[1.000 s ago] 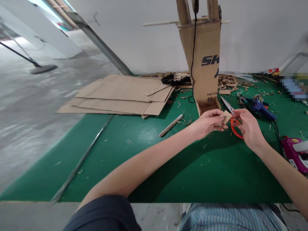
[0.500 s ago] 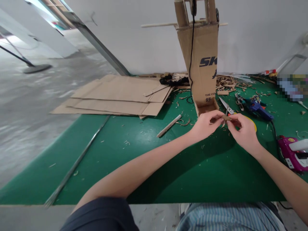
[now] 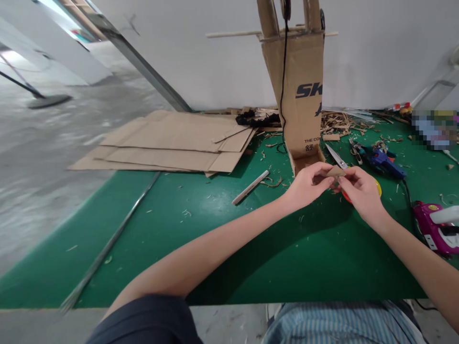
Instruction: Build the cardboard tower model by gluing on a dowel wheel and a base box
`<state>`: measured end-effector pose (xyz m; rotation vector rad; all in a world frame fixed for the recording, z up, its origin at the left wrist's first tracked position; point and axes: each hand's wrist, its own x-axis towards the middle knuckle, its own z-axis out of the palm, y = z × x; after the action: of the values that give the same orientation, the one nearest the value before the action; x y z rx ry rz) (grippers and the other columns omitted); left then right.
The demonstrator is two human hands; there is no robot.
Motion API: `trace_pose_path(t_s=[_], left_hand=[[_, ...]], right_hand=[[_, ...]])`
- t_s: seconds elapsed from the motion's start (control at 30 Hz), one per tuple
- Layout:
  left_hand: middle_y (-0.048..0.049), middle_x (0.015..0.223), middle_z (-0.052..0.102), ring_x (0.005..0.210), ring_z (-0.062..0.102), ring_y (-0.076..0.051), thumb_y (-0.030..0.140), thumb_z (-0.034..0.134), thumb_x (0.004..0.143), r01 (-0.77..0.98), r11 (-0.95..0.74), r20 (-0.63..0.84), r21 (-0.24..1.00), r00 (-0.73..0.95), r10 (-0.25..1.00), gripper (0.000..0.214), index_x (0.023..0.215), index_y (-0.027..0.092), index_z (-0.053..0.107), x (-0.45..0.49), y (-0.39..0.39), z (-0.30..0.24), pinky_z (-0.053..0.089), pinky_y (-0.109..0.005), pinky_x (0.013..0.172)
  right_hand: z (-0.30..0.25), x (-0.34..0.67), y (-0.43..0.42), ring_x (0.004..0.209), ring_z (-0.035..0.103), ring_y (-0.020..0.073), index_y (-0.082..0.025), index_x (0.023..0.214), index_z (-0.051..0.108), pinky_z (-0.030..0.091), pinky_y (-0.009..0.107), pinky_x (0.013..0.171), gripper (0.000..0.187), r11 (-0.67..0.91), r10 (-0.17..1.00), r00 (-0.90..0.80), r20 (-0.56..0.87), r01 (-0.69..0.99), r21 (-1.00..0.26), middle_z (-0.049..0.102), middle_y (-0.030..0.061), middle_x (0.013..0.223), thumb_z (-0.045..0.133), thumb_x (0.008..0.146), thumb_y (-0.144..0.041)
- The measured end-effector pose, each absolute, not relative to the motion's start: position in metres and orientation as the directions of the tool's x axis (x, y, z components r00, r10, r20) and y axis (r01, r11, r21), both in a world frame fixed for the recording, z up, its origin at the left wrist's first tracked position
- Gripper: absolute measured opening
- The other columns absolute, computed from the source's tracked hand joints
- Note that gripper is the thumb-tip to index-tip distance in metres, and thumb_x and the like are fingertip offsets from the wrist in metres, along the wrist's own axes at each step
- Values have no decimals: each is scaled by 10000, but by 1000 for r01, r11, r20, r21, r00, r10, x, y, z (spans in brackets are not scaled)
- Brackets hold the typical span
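Shifted slightly since the last look, our cardboard scrap (image 3: pixel 335 172) now sits pinched between the fingertips of both hands, our left hand (image 3: pixel 309 185) and right hand (image 3: pixel 363 193) almost meeting around it. Just beyond them stands the open cardboard base (image 3: pixel 304 160); orange-handled scissors (image 3: pixel 336 156) reach out from beneath our right hand.

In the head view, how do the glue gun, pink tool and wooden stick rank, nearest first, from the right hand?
From the right hand:
1. Glue gun, ahead
2. Pink tool, at right
3. Wooden stick, beyond the left hand
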<state>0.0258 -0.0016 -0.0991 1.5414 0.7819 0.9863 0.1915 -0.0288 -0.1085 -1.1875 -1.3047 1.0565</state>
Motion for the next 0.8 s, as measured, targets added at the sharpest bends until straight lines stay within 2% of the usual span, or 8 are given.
trace_pose_path(t_s=[0.1, 0.2, 0.27, 0.3, 0.37, 0.43, 0.6, 0.8], left_hand=[[-57, 913, 721, 783, 698, -124, 197, 656, 868, -78, -97, 120, 992, 394, 911, 132, 981, 134, 630, 27, 0, -101, 581, -294, 784], [-29, 864, 691, 744, 690, -106, 248, 667, 884, -122, -14, 53, 992, 318, 946, 137, 963, 151, 611, 25, 2, -100, 558, -229, 675], [-23, 900, 673, 814, 711, -131, 275, 676, 888, -217, 53, 15, 975, 303, 953, 160, 961, 165, 584, 23, 4, -98, 583, -252, 692], [-22, 921, 663, 865, 717, -150, 278, 683, 885, -273, 80, 7, 959, 302, 953, 170, 952, 168, 571, 23, 4, -97, 603, -284, 723], [-24, 952, 649, 946, 712, -178, 266, 694, 880, -363, 109, 6, 926, 304, 953, 179, 937, 170, 554, 23, 5, -96, 628, -351, 778], [-29, 956, 645, 957, 706, -182, 255, 695, 881, -394, 120, 7, 911, 307, 952, 177, 935, 168, 551, 23, 5, -96, 636, -363, 775], [-19, 955, 645, 906, 692, -154, 257, 756, 831, -387, 115, 25, 915, 338, 941, 244, 963, 181, 565, 23, 3, -92, 622, -293, 720], [-17, 858, 685, 754, 653, -113, 338, 790, 806, -351, -16, 183, 936, 448, 875, 278, 999, 186, 660, 25, -10, -82, 566, -239, 650]], right_hand=[[-107, 196, -25, 706, 656, 180, -240, 884, 601, 572, 366, 671, 208, 71, 997, -14, 70, 55, -996, 680, 21, 826, 680, 807, -416], [-101, 207, -24, 882, 667, 229, -229, 1036, 610, 555, 382, 751, 197, 198, 980, -58, 192, 442, -875, 696, 77, 981, 589, 893, -363], [-96, 215, -26, 999, 640, 273, -207, 1120, 605, 524, 384, 781, 231, 263, 959, -150, 242, 792, -551, 691, 119, 1065, 524, 906, -237], [-93, 218, -26, 1018, 628, 293, -193, 1120, 611, 511, 378, 762, 248, 250, 961, -186, 203, 900, -357, 688, 134, 1061, 497, 900, -192], [-89, 222, -29, 1007, 618, 321, -169, 1100, 620, 487, 359, 685, 263, 213, 974, -207, 92, 976, -56, 676, 156, 1036, 467, 887, -164], [-87, 223, -31, 996, 620, 339, -153, 1138, 608, 462, 344, 617, 295, 183, 982, -187, 40, 980, 80, 652, 177, 1068, 458, 887, -184], [-88, 222, -30, 920, 667, 345, -99, 1249, 545, 453, 351, 619, 393, 92, 995, -88, -38, 989, 120, 628, 216, 1078, 476, 892, -247], [-90, 225, -19, 899, 699, 339, -42, 1290, 487, 466, 370, 705, 450, 93, 989, -83, -125, 993, 70, 654, 232, 1063, 486, 871, -208]])
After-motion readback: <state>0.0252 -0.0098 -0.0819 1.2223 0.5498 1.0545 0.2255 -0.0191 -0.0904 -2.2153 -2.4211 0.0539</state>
